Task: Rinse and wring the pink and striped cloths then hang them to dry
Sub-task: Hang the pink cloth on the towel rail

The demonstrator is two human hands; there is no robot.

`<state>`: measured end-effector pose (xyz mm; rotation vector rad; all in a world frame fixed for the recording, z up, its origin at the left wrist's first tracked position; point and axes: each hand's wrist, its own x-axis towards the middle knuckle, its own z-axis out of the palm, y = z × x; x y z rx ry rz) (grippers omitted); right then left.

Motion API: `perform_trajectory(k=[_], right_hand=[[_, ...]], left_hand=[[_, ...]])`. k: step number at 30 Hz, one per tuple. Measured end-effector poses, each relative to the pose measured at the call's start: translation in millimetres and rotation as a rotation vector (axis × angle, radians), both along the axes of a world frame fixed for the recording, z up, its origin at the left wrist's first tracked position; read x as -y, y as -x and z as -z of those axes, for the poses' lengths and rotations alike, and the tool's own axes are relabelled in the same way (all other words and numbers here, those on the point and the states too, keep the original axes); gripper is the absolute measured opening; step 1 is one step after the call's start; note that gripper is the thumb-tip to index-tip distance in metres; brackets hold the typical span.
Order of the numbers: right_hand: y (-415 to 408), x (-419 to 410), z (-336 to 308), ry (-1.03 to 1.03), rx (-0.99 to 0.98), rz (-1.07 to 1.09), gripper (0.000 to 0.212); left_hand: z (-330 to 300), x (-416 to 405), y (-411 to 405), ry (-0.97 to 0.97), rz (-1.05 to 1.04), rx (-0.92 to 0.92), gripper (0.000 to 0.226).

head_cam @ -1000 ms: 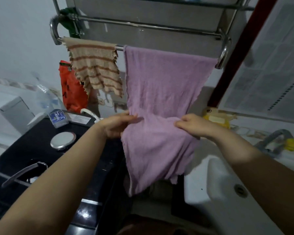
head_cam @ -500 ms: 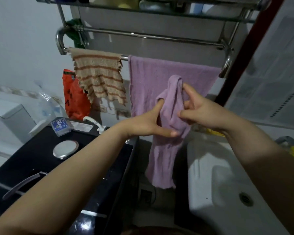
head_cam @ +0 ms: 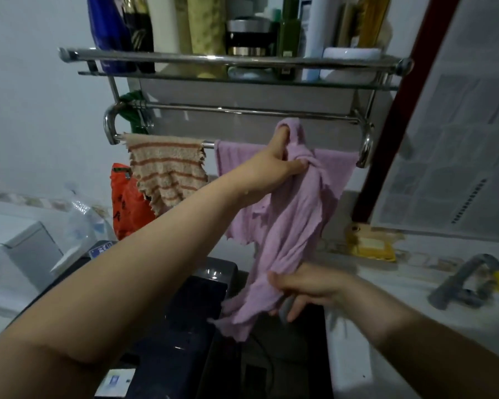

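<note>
Two cloths hung from one chrome towel rail (head_cam: 208, 144): a striped cloth (head_cam: 167, 171) at the left and a pink cloth (head_cam: 288, 214) at the right, apart from each other, with bare rail between them. The striped one was beige with several brown bands and a frilled, ragged hem, draped flat over the bar. The pink one was plain lilac-pink, gathered into a rope-like bunch in front, its frayed lower end trailing down. Two hands worked it: the left hand (head_cam: 283, 165) gripped the bunched upper part just at the rail, and the right hand (head_cam: 303, 286) pinched the lower end, its other fingers spread. Above, one shelf (head_cam: 231, 60) carried about ten bottles and jars.
</note>
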<state>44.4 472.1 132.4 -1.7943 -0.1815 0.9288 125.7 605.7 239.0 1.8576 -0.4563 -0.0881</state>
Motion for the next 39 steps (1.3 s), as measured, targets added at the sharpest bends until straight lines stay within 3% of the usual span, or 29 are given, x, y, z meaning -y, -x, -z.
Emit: perform_trajectory(k=[2, 5, 8, 11, 13, 15, 17, 18, 21, 23, 26, 27, 29, 32, 35, 37, 39], right_hand=[[1.6, -11.3, 8.7, -0.045, 0.031, 0.146, 0.037], [-17.0, 4.1, -8.6, -0.079, 0.221, 0.355, 0.039], [-35.4, 28.0, -59.8, -0.265, 0.673, 0.559, 0.036], [-47.9, 33.9, -115.8, -0.399, 1.162, 0.519, 0.044], [-66.1, 29.4, -134.8, -0.109, 1.492, 0.417, 0.037], [-95.6, 27.4, -136.8, 0.337, 1.611, 0.304, 0.044], [-125.6, 25.1, -131.4, 0.760, 1.441, 0.196, 0.053], [-139.4, 24.1, -130.0, 0.879, 1.317, 0.154, 0.049], [-157.2, 20.5, -144.4, 0.820, 0.886, 0.100, 0.049], [-158.1, 17.8, -158.0, 0.834, 0.685, 0.104, 0.048], [-162.8, 12.9, -170.3, 1.063, 0.755, 0.110, 0.033], [-165.2, 9.7, -171.8, 1.014, 0.807, 0.171, 0.028], [-169.9, 4.5, -173.3, 0.672, 0.781, 0.371, 0.016], [-166.3, 1.6, -170.5, 0.169, 0.538, 0.532, 0.025], [-166.6, 4.5, -163.0, -0.020, 0.418, 0.560, 0.031], [-167.6, 8.6, -163.5, -0.052, 0.418, 0.623, 0.024], [-164.2, 12.4, -166.7, -0.113, 0.513, 0.761, 0.019]], left_hand=[[-12.8, -0.4, -4.2, 0.120, 0.021, 0.019, 0.095], [-38.3, -19.4, -3.7, 0.198, -0.010, 0.209, 0.090], [-54.8, -48.2, -3.0, 0.061, -0.055, 0.461, 0.062], [-51.8, -55.3, -1.9, -0.176, -0.241, 0.778, 0.044], [-46.0, -46.9, -2.0, -0.252, -0.328, 0.959, 0.035], [-38.9, -40.4, -8.0, -0.422, -0.355, 1.135, 0.025], [-28.8, -37.2, -22.8, -0.589, -0.356, 1.287, 0.019], [-24.0, -35.8, -31.1, -0.622, -0.360, 1.255, 0.018], [-24.8, -23.7, -48.1, -0.480, -0.463, 0.720, 0.031], [-32.5, -16.7, -59.2, -0.200, -0.465, 0.334, 0.041], [-47.2, -11.2, -73.8, 0.260, -0.348, -0.001, 0.037], [-50.2, -10.6, -78.0, 0.320, -0.327, -0.032, 0.039], [-53.6, -8.0, -83.7, 0.404, -0.283, -0.061, 0.040], [-54.9, -2.6, -81.9, 0.563, -0.148, -0.152, 0.030], [-55.1, -5.1, -82.9, 0.603, -0.041, -0.228, 0.021], [-54.1, -11.9, -89.8, 0.443, -0.109, -0.083, 0.020], [-52.1, -22.0, -96.1, 0.072, -0.267, 0.187, 0.018]])
